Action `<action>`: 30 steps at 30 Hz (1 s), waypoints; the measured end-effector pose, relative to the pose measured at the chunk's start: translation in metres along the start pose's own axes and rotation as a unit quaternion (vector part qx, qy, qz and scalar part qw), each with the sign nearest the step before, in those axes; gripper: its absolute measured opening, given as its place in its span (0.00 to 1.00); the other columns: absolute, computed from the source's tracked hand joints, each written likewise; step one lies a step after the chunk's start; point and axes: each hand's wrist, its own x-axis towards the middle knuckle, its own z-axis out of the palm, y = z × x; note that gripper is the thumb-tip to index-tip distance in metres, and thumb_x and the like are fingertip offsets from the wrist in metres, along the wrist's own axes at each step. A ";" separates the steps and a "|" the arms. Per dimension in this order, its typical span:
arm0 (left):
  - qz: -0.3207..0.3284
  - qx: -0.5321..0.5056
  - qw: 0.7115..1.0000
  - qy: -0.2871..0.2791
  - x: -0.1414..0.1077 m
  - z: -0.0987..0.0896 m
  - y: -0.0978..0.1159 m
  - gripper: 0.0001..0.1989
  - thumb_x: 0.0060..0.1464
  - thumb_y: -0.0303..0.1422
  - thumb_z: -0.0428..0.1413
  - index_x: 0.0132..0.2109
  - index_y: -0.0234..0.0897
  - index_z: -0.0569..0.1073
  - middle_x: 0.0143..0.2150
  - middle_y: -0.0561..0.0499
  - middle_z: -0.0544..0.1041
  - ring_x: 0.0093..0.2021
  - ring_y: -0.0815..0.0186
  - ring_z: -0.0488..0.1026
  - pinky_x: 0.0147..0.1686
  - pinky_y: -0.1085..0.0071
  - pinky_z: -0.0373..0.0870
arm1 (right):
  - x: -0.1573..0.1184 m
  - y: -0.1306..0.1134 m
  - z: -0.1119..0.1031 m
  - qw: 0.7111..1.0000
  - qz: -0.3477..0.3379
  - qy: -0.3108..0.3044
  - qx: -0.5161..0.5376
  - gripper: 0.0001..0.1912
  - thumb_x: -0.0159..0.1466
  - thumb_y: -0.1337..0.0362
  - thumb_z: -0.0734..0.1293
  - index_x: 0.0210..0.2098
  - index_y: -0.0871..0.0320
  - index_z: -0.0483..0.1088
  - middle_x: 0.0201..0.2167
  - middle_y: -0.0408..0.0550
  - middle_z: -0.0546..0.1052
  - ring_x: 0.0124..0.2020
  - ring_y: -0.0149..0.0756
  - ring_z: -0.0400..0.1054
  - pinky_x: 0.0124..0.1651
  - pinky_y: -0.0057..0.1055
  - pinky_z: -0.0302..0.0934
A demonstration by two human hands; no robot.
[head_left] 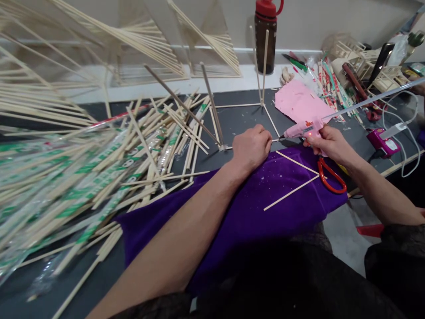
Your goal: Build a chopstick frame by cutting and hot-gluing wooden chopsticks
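My right hand (327, 141) is wrapped round a pink glue gun (300, 130), whose tip meets the near right corner of a square frame of thin sticks (237, 106). My left hand (251, 145) is closed over the near side of that frame; its fingertips are partly hidden, and the stick runs out on both sides of the fist. Pairs of sticks rise from two of the frame's corners. On the purple cloth (245, 221) lie loose sticks (292, 192) forming a V, beside the red handle of scissors (332, 177).
Piles of chopsticks (99, 177), many in green-printed wrappers, cover the left side. Stick structures (146, 40) and a dark bottle (265, 44) with a red lid stand behind. Pink card (300, 101) lies at the back right, and a purple adapter (383, 142) with white cables at right.
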 end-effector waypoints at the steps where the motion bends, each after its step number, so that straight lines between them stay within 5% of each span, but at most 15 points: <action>1: 0.001 0.001 1.000 0.000 0.000 0.000 0.000 0.17 0.69 0.35 0.47 0.47 0.37 0.80 0.51 0.44 0.79 0.48 0.55 0.76 0.37 0.63 0.67 | 0.000 0.000 0.001 1.000 -0.004 -0.002 -0.004 0.19 0.60 0.48 0.71 0.34 0.59 0.73 0.20 0.43 0.72 0.19 0.27 0.60 0.23 0.27 0.53; 30: 0.002 0.005 1.000 0.006 0.000 0.001 0.000 0.16 0.68 0.35 0.48 0.47 0.37 0.80 0.50 0.43 0.79 0.47 0.55 0.76 0.37 0.64 0.67 | 0.002 -0.001 0.006 0.981 -0.027 0.020 -0.189 0.13 0.65 0.53 0.66 0.33 0.57 0.70 0.21 0.43 0.70 0.25 0.34 0.65 0.33 0.33 0.57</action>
